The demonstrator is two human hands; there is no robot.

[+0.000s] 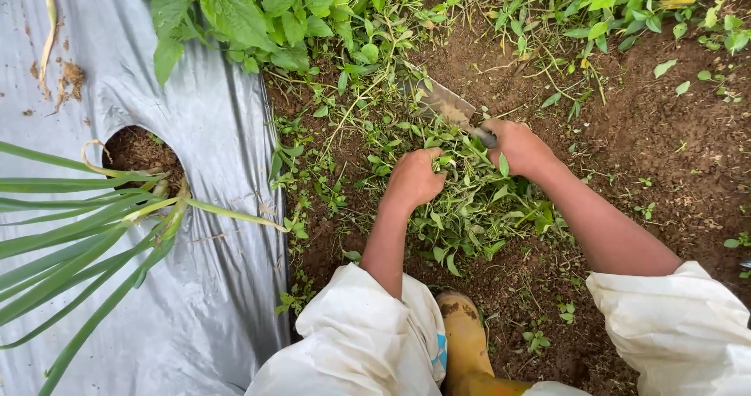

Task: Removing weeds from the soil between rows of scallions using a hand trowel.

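plastic sheet [211, 232] left of soil | weeds [461, 200] bunched between both hands | left hand [413, 178] clenched on weeds | right hand [520, 147] grips blade [446, 102] | best: blade low at roots, clear of fingers, boot [465, 341]

left hand [413, 178]: bare, forearm bare | right hand [520, 147]: bare | sleeves [360, 333]: loose white fabric, pushed up behind both hands | boot [464, 337]: yellow rubber, mud-smeared, between sleeves

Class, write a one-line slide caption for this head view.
Left hand grips weeds; right hand works a hand hoe.
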